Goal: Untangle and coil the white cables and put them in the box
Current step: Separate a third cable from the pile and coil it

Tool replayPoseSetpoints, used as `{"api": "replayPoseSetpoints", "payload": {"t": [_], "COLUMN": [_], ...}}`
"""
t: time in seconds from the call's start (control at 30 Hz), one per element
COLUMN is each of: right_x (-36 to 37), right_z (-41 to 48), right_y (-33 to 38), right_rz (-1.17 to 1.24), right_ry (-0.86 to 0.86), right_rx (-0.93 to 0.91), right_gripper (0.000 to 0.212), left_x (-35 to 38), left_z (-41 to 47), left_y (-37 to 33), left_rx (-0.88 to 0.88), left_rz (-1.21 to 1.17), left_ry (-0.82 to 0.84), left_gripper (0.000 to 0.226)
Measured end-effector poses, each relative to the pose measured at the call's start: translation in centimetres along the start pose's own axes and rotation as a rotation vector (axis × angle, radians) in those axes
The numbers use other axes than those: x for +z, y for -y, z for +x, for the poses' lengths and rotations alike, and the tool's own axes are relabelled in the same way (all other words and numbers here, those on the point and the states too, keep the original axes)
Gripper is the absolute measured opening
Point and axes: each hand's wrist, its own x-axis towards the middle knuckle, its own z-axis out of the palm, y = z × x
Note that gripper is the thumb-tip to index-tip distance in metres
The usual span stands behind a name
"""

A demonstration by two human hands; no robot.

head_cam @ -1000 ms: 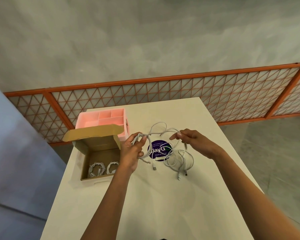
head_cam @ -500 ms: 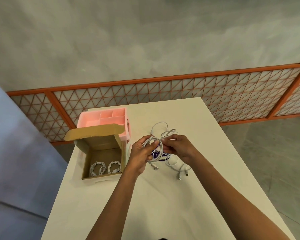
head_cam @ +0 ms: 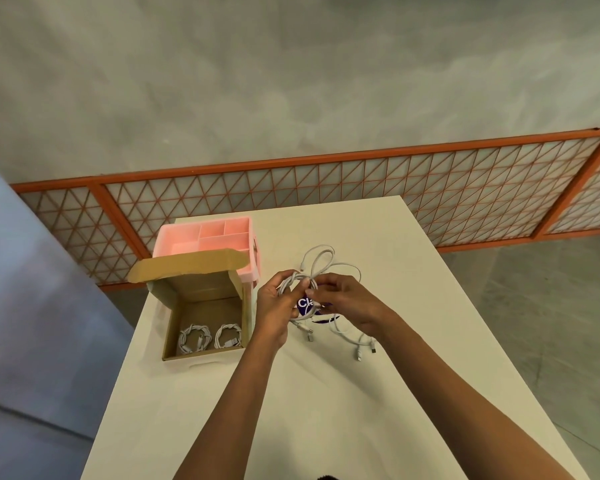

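The left hand (head_cam: 274, 311) and right hand (head_cam: 349, 303) are bare, as are both slender forearms.

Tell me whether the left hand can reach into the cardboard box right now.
Probably yes. The cardboard box sits beside the left hand, its lid folded back and nothing over the opening. Two coiled cables lie inside, with bare floor behind them. The hand grips the tangled cables, though.

From where I stand, the purple sticker (head_cam: 304, 303) shows only "Cla" between the left grip (head_cam: 274, 306) and right grip (head_cam: 340, 299). How the white cables (head_cam: 321, 259) cross inside those fingers, I can't tell. The box (head_cam: 191, 265) flap hides the pink tray's (head_cam: 187, 237) near edge. The counter (head_cam: 326, 393) runs off the bottom.
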Motion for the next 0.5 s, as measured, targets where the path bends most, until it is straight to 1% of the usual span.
{"api": "replayPoseSetpoints", "payload": {"t": [0.07,0.1,0.13,0.2,0.23,0.27,0.33,0.37,0.5], "right_x": [0.1,0.2,0.4,0.5,0.6,0.5,0.2,0.1,0.0], "right_z": [-0.1,0.0,0.2,0.5,0.4,0.3,-0.3,-0.5,-0.9], "right_y": [0.4,0.7,0.9,1.3,1.6,2.0,2.9,3.2,3.7], "right_rz": [-0.093,-0.14,-0.19,-0.285,-0.299,-0.278,-0.231,-0.257,-0.528], "right_ry": [-0.026,-0.057,-0.104,-0.177,-0.161,-0.109,0.023,0.073,0.233], "right_rx": [-0.036,-0.039,-0.034,0.012,0.052,0.092,0.134,0.134,0.036], "right_gripper": [0.027,0.025,0.025,0.034,0.038,0.039,0.035,0.034,0.028], "left_x": [-0.1,-0.2,-0.2,-0.3,-0.5,-0.6,-1.0,-1.2,-1.5], "left_z": [0.2,0.3,0.4,0.8,1.0,1.3,1.7,1.8,1.9], "left_y": [0.3,0.4,0.5,0.8,0.9,0.9,1.0,1.0,1.3], "left_rx": [0.006,0.008,0.011,0.012,0.018,0.027,0.037,0.042,0.059], "left_rz": [0.016,0.017,0.017,0.02,0.021,0.018,0.005,0.002,0.011], "left_ry": [-0.026,-0.044,-0.066,-0.114,-0.139,-0.162,-0.19,-0.193,-0.202], "left_gripper": [0.026,0.024,0.022,0.021,0.021,0.023,0.026,0.026,0.021]}}
